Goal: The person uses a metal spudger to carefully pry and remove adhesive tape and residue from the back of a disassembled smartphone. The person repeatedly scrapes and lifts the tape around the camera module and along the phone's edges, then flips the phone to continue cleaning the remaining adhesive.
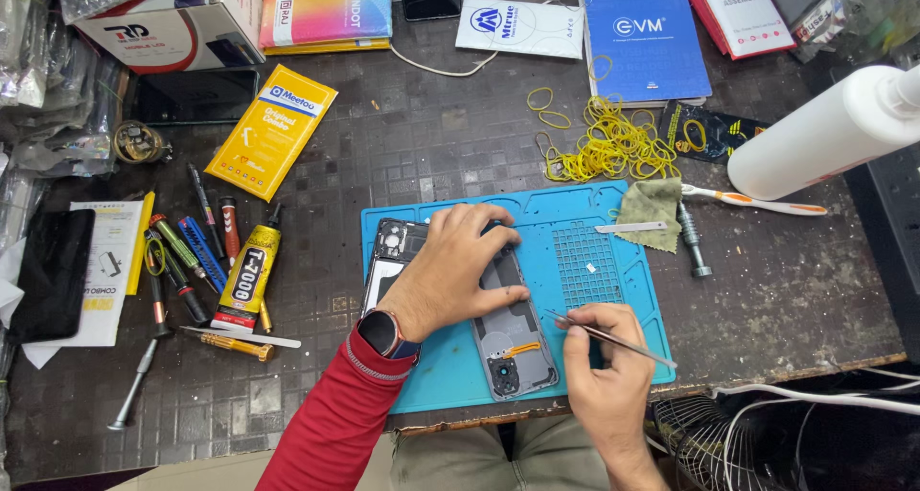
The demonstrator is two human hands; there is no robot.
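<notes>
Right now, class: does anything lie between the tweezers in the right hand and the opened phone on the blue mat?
Nothing visible does. The right hand holds the tweezers with their tip beside the opened phone; the left hand rests higher on it.

mat (436,376) blue | sleeve (326,424) red | rubber bands (613,146) yellow | cloth (654,208) olive

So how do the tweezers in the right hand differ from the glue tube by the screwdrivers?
The tweezers are thin, bare metal, pinched in the right hand over the blue mat. The glue tube is fatter, yellow with a black label and nozzle, untouched on the dark table. The tweezers' tips point towards the opened phone under the left hand. Both are long and narrow.
</notes>
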